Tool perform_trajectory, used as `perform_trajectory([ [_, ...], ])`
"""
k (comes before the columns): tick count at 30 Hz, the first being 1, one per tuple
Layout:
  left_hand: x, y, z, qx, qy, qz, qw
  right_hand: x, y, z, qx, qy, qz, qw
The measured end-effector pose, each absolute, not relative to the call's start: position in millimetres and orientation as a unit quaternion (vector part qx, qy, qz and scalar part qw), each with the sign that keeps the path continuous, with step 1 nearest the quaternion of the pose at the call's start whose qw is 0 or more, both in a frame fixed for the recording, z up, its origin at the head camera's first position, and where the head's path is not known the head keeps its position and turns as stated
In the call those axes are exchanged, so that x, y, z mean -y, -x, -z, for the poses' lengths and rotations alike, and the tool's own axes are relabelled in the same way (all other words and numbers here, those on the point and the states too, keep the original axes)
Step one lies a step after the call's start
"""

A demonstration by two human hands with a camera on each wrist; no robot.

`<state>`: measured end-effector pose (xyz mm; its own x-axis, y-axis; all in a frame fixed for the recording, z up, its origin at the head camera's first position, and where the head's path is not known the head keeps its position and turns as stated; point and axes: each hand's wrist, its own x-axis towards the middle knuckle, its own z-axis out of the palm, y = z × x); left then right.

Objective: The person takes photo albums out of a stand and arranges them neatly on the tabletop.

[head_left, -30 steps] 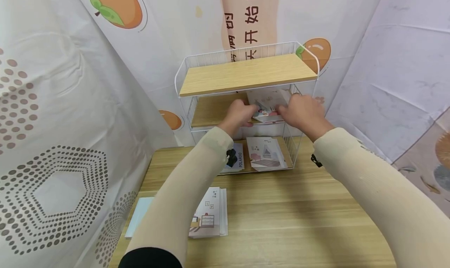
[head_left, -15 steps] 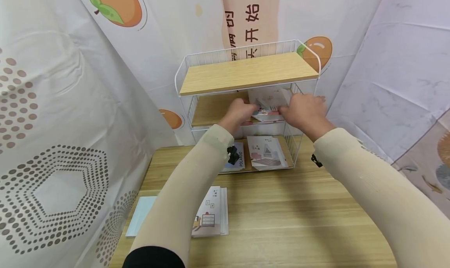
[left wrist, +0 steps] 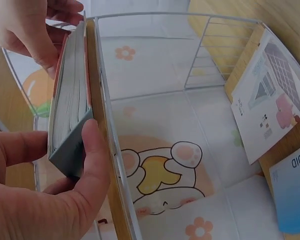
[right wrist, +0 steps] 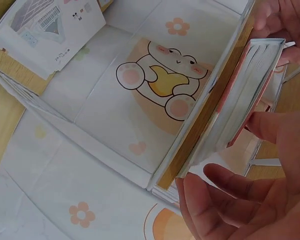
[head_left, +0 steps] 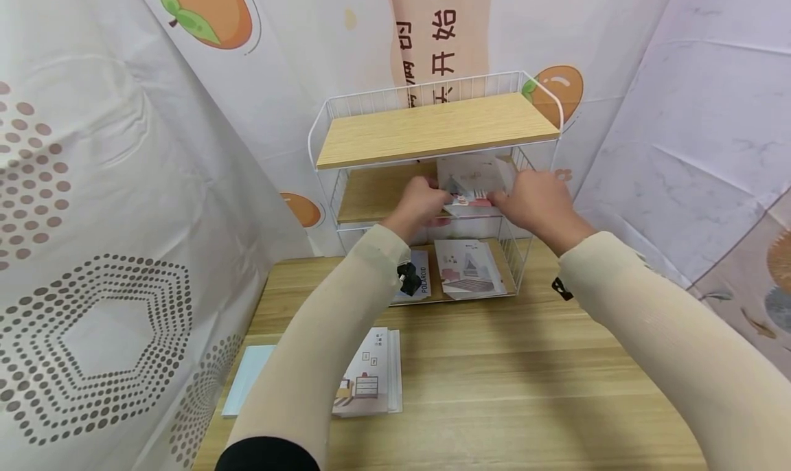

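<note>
On the middle shelf (head_left: 377, 189) of a white wire rack, a small stack of notebooks (head_left: 472, 176) lies toward the right side. My left hand (head_left: 420, 200) holds its left front corner; in the left wrist view the thumb and fingers pinch the stack (left wrist: 70, 100) from both faces. The right hand (head_left: 537, 200) grips the opposite end, thumb on the red-edged cover and fingers at the lower edge in the right wrist view. Layered page edges of the stack (right wrist: 247, 85) face both wrist cameras, close against the wooden shelf edge (right wrist: 205, 122).
Above is the wooden top shelf (head_left: 432, 128). The bottom shelf bears a stack with a house drawing (head_left: 468, 268) and a blue POLAROID notebook (head_left: 420, 275). On the table, a white notebook stack (head_left: 369, 378) and a pale blue one (head_left: 247, 378) lie partly behind the left sleeve.
Both hands stay on the notebook stack at the middle shelf. The stack has shifted slightly to the right, and the right forearm has moved a little to the right.
</note>
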<state>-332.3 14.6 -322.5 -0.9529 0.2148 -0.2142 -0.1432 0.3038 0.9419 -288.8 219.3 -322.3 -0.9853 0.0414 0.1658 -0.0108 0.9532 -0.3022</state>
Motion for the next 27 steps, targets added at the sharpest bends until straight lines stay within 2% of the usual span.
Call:
perform_trajectory([
  [11,-13,325,322,-0.773,0.004,-0.615,0.154,-225,279,328,0.981,0.001,-0.183,0.057],
  [27,-9,317,330,-0.752,0.015,-0.640,0.157,-231,269,340,0.965,0.001,-0.252,0.066],
])
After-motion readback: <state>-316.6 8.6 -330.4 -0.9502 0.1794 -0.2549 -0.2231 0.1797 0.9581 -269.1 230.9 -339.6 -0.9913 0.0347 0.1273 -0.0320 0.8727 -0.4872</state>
